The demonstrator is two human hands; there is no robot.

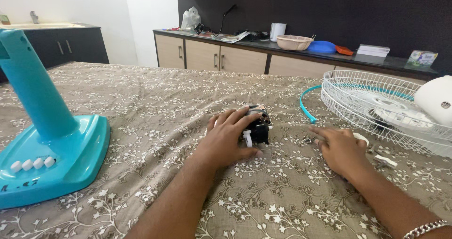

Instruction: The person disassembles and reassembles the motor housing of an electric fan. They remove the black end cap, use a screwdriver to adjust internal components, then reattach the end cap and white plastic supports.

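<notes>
My left hand (pixel 227 137) wraps around a small black and silver fan motor (pixel 258 125) that rests on the patterned cloth of the table (pixel 155 102). My right hand (pixel 340 148) lies palm down on the cloth to the right of the motor, fingers over a small white part (pixel 362 137). Whether it grips that part I cannot tell. Another small white piece (pixel 386 161) lies just right of that hand.
A turquoise fan base with white buttons (pixel 49 149) stands at the left. White wire fan guards (pixel 376 108), a turquoise ring (pixel 307 108) and a white housing (pixel 435 100) lie at the right. A counter (pixel 292 48) with bowls and clutter runs along the back wall.
</notes>
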